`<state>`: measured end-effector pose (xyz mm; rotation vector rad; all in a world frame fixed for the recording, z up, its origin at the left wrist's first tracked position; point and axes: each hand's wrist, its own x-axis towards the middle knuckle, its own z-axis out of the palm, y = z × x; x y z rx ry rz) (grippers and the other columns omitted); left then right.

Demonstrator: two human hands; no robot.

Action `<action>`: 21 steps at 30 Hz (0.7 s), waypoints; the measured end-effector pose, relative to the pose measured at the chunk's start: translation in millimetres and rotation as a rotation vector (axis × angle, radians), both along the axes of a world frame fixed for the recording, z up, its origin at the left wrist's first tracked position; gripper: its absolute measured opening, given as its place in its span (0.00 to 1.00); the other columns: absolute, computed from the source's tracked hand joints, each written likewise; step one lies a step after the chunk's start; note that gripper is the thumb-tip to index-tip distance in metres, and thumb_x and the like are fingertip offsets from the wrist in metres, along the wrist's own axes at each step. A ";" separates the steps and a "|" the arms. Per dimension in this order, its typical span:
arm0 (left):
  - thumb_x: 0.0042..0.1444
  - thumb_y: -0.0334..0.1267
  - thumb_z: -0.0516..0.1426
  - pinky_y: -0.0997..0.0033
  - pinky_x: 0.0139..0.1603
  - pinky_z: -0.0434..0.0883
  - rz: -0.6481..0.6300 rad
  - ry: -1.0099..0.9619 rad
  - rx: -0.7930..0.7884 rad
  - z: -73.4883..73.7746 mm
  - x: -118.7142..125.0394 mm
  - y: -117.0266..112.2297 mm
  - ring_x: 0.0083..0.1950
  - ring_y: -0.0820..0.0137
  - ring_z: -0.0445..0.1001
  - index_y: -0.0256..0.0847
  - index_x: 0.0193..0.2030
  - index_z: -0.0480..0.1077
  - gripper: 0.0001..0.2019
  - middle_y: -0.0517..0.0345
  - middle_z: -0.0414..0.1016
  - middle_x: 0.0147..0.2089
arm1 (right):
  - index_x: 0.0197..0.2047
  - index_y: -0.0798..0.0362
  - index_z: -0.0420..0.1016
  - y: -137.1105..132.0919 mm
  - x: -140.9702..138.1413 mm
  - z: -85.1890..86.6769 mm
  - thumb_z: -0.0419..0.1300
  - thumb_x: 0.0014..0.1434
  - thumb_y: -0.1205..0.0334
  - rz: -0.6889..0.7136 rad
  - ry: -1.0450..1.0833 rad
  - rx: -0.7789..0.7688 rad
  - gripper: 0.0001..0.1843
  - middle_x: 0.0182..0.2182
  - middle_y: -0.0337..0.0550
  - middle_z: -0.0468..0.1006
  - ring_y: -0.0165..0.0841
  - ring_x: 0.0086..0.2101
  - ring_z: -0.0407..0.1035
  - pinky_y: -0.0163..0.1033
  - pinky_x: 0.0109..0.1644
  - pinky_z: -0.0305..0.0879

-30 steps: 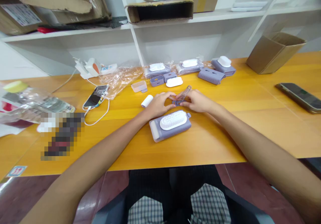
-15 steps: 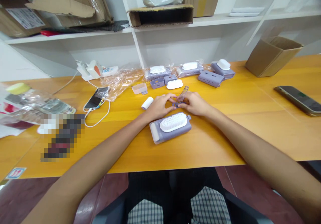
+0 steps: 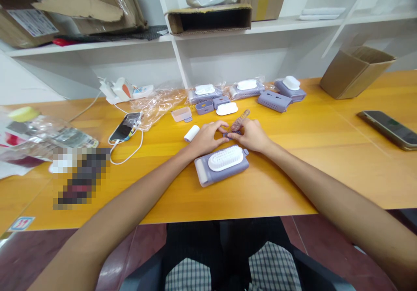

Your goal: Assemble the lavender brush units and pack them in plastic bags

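On the table (image 3: 293, 173), just beyond a lilac brush case (image 3: 222, 165), I see the left hand (image 3: 205, 138) and right hand (image 3: 252, 135) meeting; both sets of fingers pinch narrowly on a clear ridged strip (image 3: 240, 120), seemingly seated in a lilac clip (image 3: 228, 133); the strip tilts up and away. I judge that skewed pressure could snap it or spring it loose. Behind, a clear tub (image 3: 181, 113) looks empty; a plastic bag (image 3: 204, 92) holds another case; a tipped cardboard box (image 3: 356, 67) hides its contents.
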<state>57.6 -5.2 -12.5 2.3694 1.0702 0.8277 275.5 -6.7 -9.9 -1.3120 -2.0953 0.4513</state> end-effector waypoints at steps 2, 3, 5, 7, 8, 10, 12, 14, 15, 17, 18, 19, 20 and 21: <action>0.59 0.40 0.68 0.55 0.58 0.74 0.007 0.002 -0.006 1.1 0.4 -0.7 0.55 0.57 0.82 0.43 0.57 0.71 0.21 0.52 0.84 0.51 | 0.41 0.51 0.83 2.1 6.1 2.2 0.72 0.57 0.59 0.068 -0.018 -0.001 0.08 0.39 0.44 0.87 0.40 0.39 0.79 0.42 0.46 0.71; 0.58 0.40 0.68 0.55 0.58 0.74 0.011 0.005 -0.009 1.6 0.6 -1.1 0.55 0.57 0.82 0.43 0.57 0.71 0.21 0.52 0.84 0.50 | 0.42 0.50 0.83 3.5 10.3 3.8 0.72 0.57 0.60 0.125 -0.027 -0.009 0.09 0.40 0.44 0.87 0.40 0.40 0.80 0.43 0.48 0.72; 0.57 0.39 0.69 0.54 0.58 0.74 0.021 0.015 -0.013 2.5 0.8 -1.5 0.54 0.56 0.82 0.42 0.56 0.71 0.21 0.52 0.84 0.49 | 0.44 0.49 0.84 6.0 19.1 7.1 0.71 0.57 0.61 0.230 -0.036 -0.037 0.10 0.43 0.43 0.87 0.41 0.43 0.80 0.43 0.51 0.72; 0.57 0.39 0.69 0.53 0.59 0.74 0.025 0.021 -0.015 3.2 0.9 -1.7 0.54 0.56 0.82 0.43 0.56 0.71 0.21 0.52 0.84 0.49 | 0.46 0.48 0.84 7.5 25.5 9.5 0.70 0.56 0.65 0.297 -0.026 -0.053 0.13 0.47 0.42 0.87 0.41 0.46 0.80 0.43 0.52 0.72; 0.57 0.38 0.69 0.53 0.59 0.74 0.022 0.021 -0.017 3.4 0.9 -1.8 0.54 0.56 0.82 0.43 0.56 0.71 0.21 0.52 0.84 0.49 | 0.47 0.48 0.85 7.7 27.2 10.1 0.69 0.56 0.68 0.322 -0.014 -0.046 0.15 0.48 0.42 0.86 0.41 0.47 0.80 0.43 0.53 0.72; 0.58 0.39 0.68 0.54 0.58 0.74 0.011 0.018 -0.018 3.8 0.8 -1.8 0.55 0.57 0.82 0.43 0.56 0.71 0.20 0.52 0.84 0.50 | 0.46 0.47 0.85 7.2 27.4 10.2 0.67 0.55 0.70 0.354 0.009 -0.016 0.15 0.48 0.41 0.86 0.41 0.48 0.79 0.44 0.56 0.71; 0.58 0.39 0.68 0.54 0.58 0.74 0.004 0.020 -0.014 3.9 0.6 -1.7 0.55 0.57 0.82 0.43 0.56 0.71 0.20 0.52 0.84 0.50 | 0.44 0.48 0.86 6.4 25.1 9.3 0.67 0.56 0.69 0.357 0.019 0.006 0.13 0.46 0.41 0.87 0.40 0.46 0.80 0.43 0.55 0.71; 0.58 0.39 0.68 0.54 0.58 0.74 0.004 0.025 -0.008 3.8 0.4 -1.7 0.55 0.57 0.82 0.43 0.55 0.71 0.20 0.51 0.84 0.50 | 0.43 0.49 0.86 5.9 22.7 8.2 0.67 0.57 0.68 0.331 0.019 -0.007 0.11 0.42 0.41 0.87 0.39 0.42 0.80 0.42 0.51 0.72; 0.58 0.39 0.68 0.54 0.58 0.74 0.003 0.026 -0.005 3.6 0.3 -1.7 0.55 0.57 0.82 0.43 0.55 0.71 0.19 0.51 0.84 0.50 | 0.42 0.49 0.85 6.0 21.9 7.7 0.67 0.57 0.68 0.314 0.022 -0.020 0.11 0.41 0.41 0.87 0.38 0.40 0.80 0.41 0.49 0.72; 0.59 0.39 0.68 0.54 0.59 0.74 -0.002 0.027 -0.002 3.4 0.2 -1.7 0.55 0.57 0.81 0.42 0.55 0.71 0.19 0.51 0.84 0.50 | 0.42 0.50 0.85 6.6 21.1 7.0 0.68 0.57 0.67 0.292 0.028 -0.049 0.09 0.41 0.42 0.87 0.37 0.39 0.80 0.41 0.48 0.72; 0.59 0.40 0.68 0.54 0.59 0.74 -0.005 0.028 -0.002 3.3 0.2 -1.7 0.55 0.57 0.81 0.42 0.55 0.72 0.19 0.51 0.84 0.50 | 0.42 0.50 0.85 7.0 21.0 6.7 0.68 0.57 0.65 0.286 0.031 -0.062 0.08 0.41 0.42 0.87 0.38 0.40 0.80 0.41 0.49 0.72; 0.59 0.40 0.68 0.53 0.59 0.74 -0.005 0.029 -0.001 3.2 0.1 -1.6 0.55 0.57 0.81 0.42 0.55 0.72 0.19 0.51 0.84 0.50 | 0.42 0.50 0.85 7.3 20.8 6.5 0.68 0.58 0.64 0.283 0.033 -0.075 0.07 0.42 0.42 0.87 0.38 0.41 0.80 0.42 0.50 0.72; 0.59 0.41 0.68 0.53 0.59 0.74 -0.003 0.030 -0.002 3.2 0.1 -1.6 0.55 0.57 0.81 0.42 0.55 0.72 0.19 0.51 0.84 0.50 | 0.42 0.50 0.85 7.5 20.5 6.5 0.68 0.58 0.64 0.279 0.034 -0.084 0.07 0.43 0.43 0.87 0.38 0.42 0.80 0.43 0.51 0.71; 0.59 0.41 0.68 0.53 0.59 0.74 -0.001 0.032 -0.002 3.3 0.1 -1.6 0.55 0.57 0.81 0.42 0.55 0.72 0.19 0.51 0.84 0.50 | 0.42 0.51 0.85 7.5 19.9 6.4 0.68 0.59 0.63 0.271 0.034 -0.090 0.07 0.43 0.43 0.87 0.39 0.43 0.80 0.43 0.52 0.71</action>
